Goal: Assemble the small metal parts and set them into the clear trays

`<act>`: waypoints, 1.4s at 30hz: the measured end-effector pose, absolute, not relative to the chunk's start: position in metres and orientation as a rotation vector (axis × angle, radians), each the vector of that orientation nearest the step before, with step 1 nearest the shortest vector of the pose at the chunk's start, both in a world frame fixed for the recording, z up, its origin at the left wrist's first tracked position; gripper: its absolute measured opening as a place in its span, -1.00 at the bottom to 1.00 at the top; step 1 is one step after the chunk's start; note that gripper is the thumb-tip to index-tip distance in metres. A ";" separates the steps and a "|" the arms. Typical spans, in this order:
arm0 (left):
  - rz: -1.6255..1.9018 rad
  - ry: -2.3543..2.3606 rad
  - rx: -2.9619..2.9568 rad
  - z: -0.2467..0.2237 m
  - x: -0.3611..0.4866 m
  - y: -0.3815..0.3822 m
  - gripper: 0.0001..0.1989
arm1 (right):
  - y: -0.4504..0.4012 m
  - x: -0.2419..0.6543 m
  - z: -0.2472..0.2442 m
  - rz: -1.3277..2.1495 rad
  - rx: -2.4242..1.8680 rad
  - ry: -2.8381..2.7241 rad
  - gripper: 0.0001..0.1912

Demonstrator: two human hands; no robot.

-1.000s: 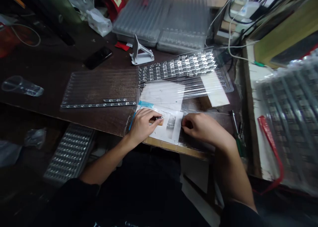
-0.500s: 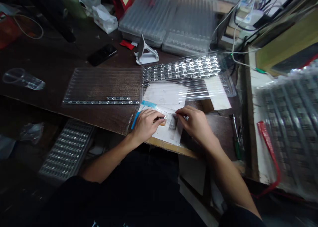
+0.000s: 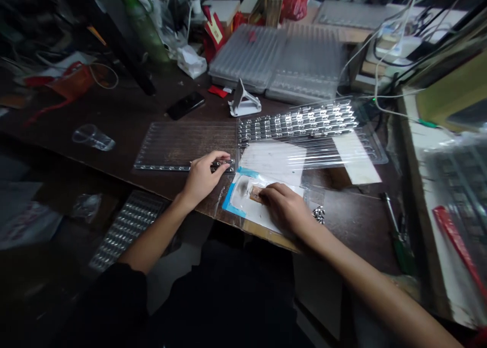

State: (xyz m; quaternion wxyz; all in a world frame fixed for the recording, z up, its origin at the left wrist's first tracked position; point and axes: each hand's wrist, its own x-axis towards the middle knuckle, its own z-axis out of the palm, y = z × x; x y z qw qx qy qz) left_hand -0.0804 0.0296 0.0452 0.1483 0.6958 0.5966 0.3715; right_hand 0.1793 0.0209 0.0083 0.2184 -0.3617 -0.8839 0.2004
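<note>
Over by the clear plastic tray [image 3: 178, 140], our left hand [image 3: 201, 178] has just left the paper sheet [image 3: 247, 213], its grip now closed on a dark metal strip [image 3: 222, 164] at the tray's edge, while our right hand [image 3: 286, 211] presses on a tan piece [image 3: 256, 195], its grip impossible to tell.

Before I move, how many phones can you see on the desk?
1: a black phone lying flat on the desk, just left of the white stand. Another could be hidden among the clutter.
</note>
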 end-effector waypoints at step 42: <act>0.762 1.737 2.307 0.059 -0.042 0.092 -0.86 | 0.034 0.263 0.069 1.004 -1.288 -2.428 -0.78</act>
